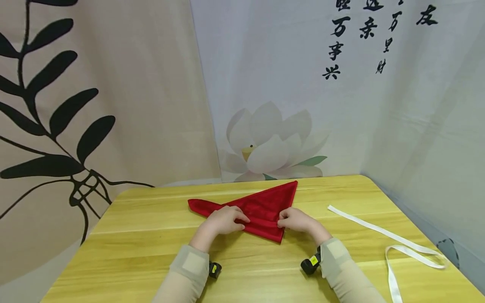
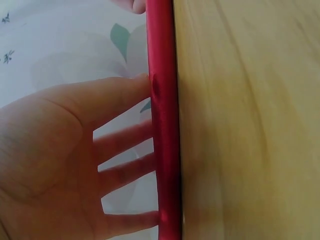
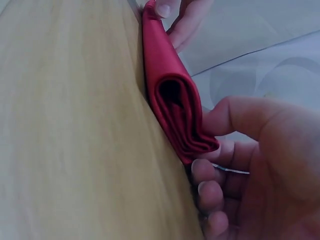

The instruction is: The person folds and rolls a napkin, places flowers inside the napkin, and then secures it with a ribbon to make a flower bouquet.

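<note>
A red satiny cloth (image 1: 270, 206) lies on the table, folded over in several layers, with a pointed corner at the back and a narrow tail toward the left. My left hand (image 1: 227, 219) rests on its near left part; in the left wrist view its thumb and fairly straight fingers (image 2: 127, 170) touch the folded strip (image 2: 165, 125). At the right end, my right hand (image 1: 297, 219) pinches the cloth by thumb and forefinger. The right wrist view shows that end as a flattened roll (image 3: 175, 107), its stacked layers between thumb (image 3: 225, 115) and forefinger.
A white ribbon (image 1: 373, 227) curves along the right side of the wooden table (image 1: 132, 252) and loops toward the front. Behind the table hangs a printed cloth backdrop (image 1: 273, 54) with leaves, a lotus and dark characters. Small black cameras (image 1: 311, 264) sit at both wrists.
</note>
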`<state>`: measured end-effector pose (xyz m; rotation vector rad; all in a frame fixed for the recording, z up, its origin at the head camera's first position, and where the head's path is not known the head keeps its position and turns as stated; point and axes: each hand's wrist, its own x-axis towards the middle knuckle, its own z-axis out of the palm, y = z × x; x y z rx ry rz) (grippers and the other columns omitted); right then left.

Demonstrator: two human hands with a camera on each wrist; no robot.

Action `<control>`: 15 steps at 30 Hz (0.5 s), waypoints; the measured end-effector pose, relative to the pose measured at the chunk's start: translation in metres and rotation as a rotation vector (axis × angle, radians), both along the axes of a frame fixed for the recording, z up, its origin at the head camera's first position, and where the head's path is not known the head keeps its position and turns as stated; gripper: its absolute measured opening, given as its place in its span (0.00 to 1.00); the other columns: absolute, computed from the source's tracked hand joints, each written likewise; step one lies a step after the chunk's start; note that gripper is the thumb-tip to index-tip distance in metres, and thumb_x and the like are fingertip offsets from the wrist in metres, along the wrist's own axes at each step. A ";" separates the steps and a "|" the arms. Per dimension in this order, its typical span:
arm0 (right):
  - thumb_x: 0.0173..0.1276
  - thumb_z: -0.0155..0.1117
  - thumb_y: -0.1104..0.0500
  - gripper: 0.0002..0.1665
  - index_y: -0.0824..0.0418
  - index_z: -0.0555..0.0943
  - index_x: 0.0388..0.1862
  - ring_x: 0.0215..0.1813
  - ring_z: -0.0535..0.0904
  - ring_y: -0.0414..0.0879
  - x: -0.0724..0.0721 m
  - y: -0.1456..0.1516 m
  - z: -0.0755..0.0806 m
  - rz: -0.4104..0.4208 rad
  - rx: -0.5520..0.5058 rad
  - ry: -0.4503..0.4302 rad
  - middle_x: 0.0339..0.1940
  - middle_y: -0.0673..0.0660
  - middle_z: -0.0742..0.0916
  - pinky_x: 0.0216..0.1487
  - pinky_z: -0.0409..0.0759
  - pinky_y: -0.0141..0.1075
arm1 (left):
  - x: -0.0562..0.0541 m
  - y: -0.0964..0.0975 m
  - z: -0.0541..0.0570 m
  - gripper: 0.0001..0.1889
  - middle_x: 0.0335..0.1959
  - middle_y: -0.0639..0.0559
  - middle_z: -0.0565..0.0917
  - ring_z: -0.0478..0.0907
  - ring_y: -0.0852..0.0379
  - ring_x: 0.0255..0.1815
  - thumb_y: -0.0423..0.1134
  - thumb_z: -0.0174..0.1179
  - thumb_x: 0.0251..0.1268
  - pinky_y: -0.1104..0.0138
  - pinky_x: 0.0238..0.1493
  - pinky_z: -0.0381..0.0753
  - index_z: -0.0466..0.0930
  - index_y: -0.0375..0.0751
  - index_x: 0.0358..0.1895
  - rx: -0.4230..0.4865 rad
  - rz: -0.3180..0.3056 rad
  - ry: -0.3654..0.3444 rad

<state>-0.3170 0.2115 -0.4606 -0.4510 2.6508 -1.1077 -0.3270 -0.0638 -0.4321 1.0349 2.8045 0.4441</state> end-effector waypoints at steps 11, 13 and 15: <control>0.52 0.72 0.67 0.12 0.58 0.76 0.25 0.27 0.70 0.42 0.005 -0.009 0.014 -0.004 0.106 0.218 0.20 0.47 0.76 0.32 0.70 0.36 | 0.002 0.000 -0.002 0.13 0.52 0.51 0.79 0.75 0.49 0.55 0.39 0.64 0.63 0.57 0.57 0.71 0.86 0.48 0.50 0.013 -0.027 -0.001; 0.52 0.71 0.68 0.11 0.58 0.77 0.26 0.28 0.70 0.42 0.008 -0.014 0.018 0.047 0.095 0.245 0.21 0.46 0.77 0.33 0.71 0.36 | 0.002 0.000 -0.001 0.13 0.51 0.52 0.80 0.75 0.50 0.54 0.38 0.65 0.63 0.58 0.57 0.71 0.86 0.47 0.50 0.020 -0.036 0.002; 0.53 0.71 0.67 0.10 0.57 0.78 0.26 0.29 0.71 0.41 0.012 -0.019 0.021 0.097 0.080 0.251 0.22 0.46 0.77 0.33 0.72 0.35 | 0.002 -0.001 -0.001 0.13 0.50 0.52 0.80 0.75 0.51 0.54 0.39 0.64 0.63 0.58 0.57 0.71 0.86 0.47 0.50 0.023 -0.037 0.000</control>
